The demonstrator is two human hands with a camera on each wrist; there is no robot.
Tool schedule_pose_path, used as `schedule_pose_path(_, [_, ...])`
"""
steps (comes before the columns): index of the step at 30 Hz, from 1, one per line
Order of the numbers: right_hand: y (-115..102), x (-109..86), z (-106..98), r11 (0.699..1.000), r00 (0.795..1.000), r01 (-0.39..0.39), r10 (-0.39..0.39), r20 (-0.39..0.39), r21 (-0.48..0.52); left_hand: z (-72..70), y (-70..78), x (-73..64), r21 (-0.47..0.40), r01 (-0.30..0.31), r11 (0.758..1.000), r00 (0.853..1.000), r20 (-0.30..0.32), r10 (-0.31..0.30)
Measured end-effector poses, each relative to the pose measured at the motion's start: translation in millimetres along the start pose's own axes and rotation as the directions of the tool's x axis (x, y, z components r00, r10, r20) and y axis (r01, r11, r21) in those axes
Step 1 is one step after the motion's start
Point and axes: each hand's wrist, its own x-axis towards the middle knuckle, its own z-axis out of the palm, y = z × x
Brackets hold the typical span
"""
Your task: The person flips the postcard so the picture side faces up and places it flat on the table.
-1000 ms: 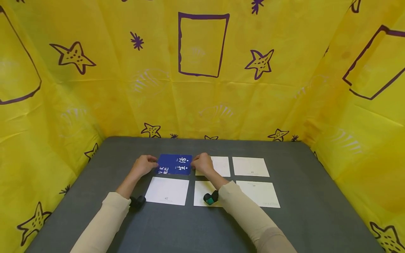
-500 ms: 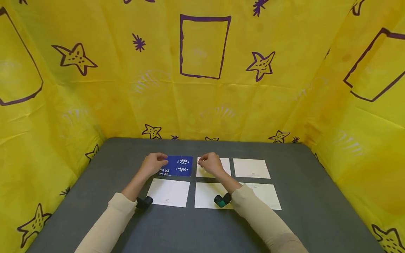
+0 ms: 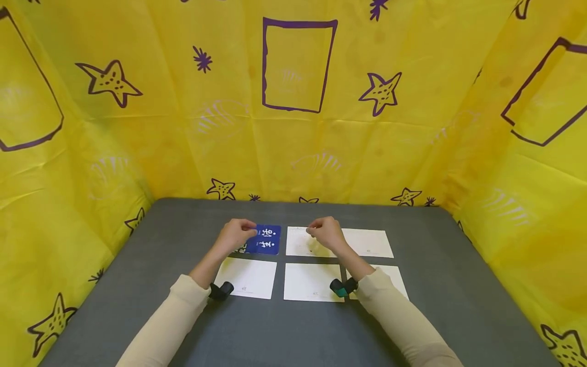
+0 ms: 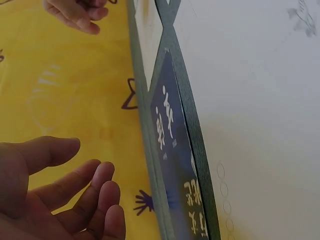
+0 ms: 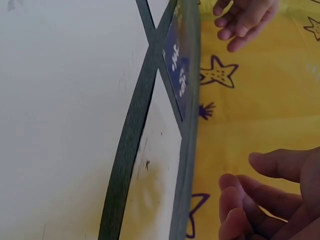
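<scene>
A blue card with white characters lies at the back left of a layout of cards in two rows. My left hand hovers over its left part, hiding some of the print. In the left wrist view that hand has loosely bent fingers with nothing between thumb and fingertips. The white card beside the blue one, faintly marked, sits beneath my right hand. Seen from the right wrist, this hand is likewise relaxed and holds nothing.
More white cards fill the layout: one at back right, then front left, front middle and front right, partly behind the right forearm. Everything lies on a dark grey table. A yellow patterned curtain encloses it.
Both hands have moved right. The left hand has left the blue card's left edge and now covers part of it; the right has let go of its right edge. The cards stay in place.
</scene>
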Motion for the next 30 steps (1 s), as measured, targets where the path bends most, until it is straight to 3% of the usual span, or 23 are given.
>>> schedule_pose_path(20, [35.4, -5.5, -24.6, 0.989, 0.993, -0.114, 0.111, -0.033, -0.097, 48.1, 22.3, 10.5, -0.025, 0.011, 1.000, 0.999, 0.038, -0.010])
schedule_pose_path(25, [38.8, -5.3, -29.4, 0.986, 0.993, -0.118, 0.114, -0.043, -0.117, 57.2, 29.4, 14.1, 0.020, -0.009, 1.000, 1.000, 0.019, 0.009])
schedule_pose_path(30, [41.2, -5.6, -30.7, 0.980, 0.992, -0.126, 0.121, -0.042, -0.157, 64.2, 35.5, 17.5, 0.069, 0.009, 0.998, 0.999, 0.030, -0.011])
